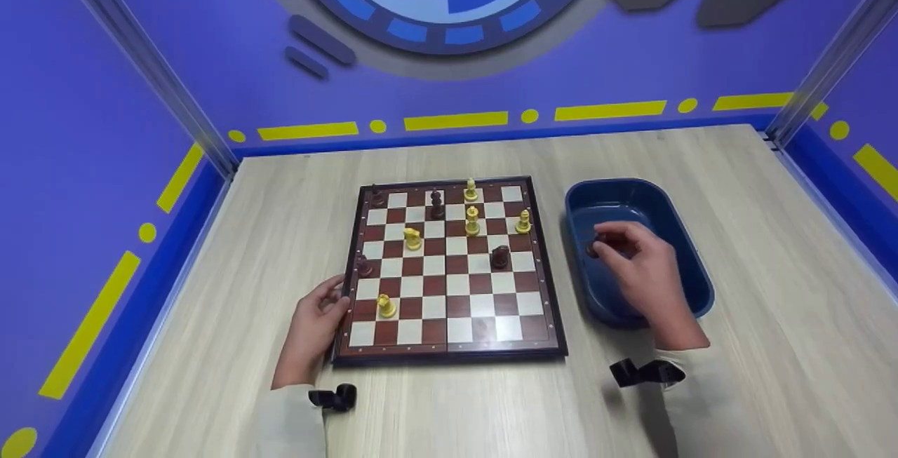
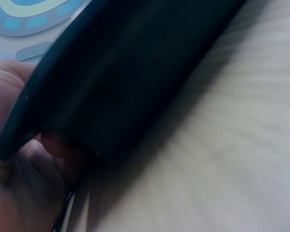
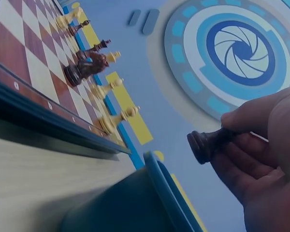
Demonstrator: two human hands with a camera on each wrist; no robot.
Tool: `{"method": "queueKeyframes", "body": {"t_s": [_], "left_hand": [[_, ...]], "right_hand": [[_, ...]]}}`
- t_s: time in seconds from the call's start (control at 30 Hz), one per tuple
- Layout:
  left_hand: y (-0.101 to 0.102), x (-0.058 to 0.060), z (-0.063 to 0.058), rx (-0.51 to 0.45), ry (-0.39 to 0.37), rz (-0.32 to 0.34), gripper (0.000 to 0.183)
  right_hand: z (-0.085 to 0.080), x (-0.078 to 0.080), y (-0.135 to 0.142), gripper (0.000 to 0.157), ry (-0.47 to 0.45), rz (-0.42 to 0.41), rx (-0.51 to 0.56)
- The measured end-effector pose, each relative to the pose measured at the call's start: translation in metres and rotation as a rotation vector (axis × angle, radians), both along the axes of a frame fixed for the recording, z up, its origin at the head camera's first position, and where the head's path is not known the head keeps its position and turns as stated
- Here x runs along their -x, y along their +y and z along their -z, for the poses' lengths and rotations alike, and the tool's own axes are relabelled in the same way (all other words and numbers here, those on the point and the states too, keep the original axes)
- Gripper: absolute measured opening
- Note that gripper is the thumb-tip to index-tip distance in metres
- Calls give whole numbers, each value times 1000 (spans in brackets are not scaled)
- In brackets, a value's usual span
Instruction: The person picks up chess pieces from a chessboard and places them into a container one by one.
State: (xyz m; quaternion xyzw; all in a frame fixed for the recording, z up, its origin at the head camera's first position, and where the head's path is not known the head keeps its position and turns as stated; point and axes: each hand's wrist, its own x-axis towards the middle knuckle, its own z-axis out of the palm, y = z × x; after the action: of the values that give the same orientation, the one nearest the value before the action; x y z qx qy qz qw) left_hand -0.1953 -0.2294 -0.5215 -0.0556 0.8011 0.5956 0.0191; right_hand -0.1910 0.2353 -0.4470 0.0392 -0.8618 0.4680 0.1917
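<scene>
A brown-and-white chessboard [image 1: 471, 304] lies on the table, dark frame around it. My left hand [image 1: 313, 332] grips its left edge, some fingers tucked under the frame in the left wrist view. Over the blue plastic bin [image 1: 691, 283], my right hand [image 1: 645, 268] pinches a dark brown chess piece [image 3: 205, 145]. Its round base points out from the fingertips, and its top is hidden in the hand. On the board stand a dark knight [image 1: 500, 257], a tall dark piece [image 1: 437, 204], a cream king [image 1: 472, 221], a cream knight [image 1: 412, 238] and several other pieces.
The bin stands just right of the board, a narrow strip of table between them. A pale wooden table [image 1: 203, 318] carries both. Blue printed walls [image 1: 491, 86] with yellow marks enclose its back and sides. Black wrist cameras [image 1: 649, 372] sit on both sleeves.
</scene>
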Motion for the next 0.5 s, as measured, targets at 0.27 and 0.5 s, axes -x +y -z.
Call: {"method": "queueKeyframes", "body": {"t_s": [0.27,0.5], "left_hand": [[0,-1,0,18,3,-1,44],[1,-1,-2,7,-4,3,43]], "right_hand": [[5,3,6,20,-103,22,-39],[10,4,7,20,-123,29,-68]]}}
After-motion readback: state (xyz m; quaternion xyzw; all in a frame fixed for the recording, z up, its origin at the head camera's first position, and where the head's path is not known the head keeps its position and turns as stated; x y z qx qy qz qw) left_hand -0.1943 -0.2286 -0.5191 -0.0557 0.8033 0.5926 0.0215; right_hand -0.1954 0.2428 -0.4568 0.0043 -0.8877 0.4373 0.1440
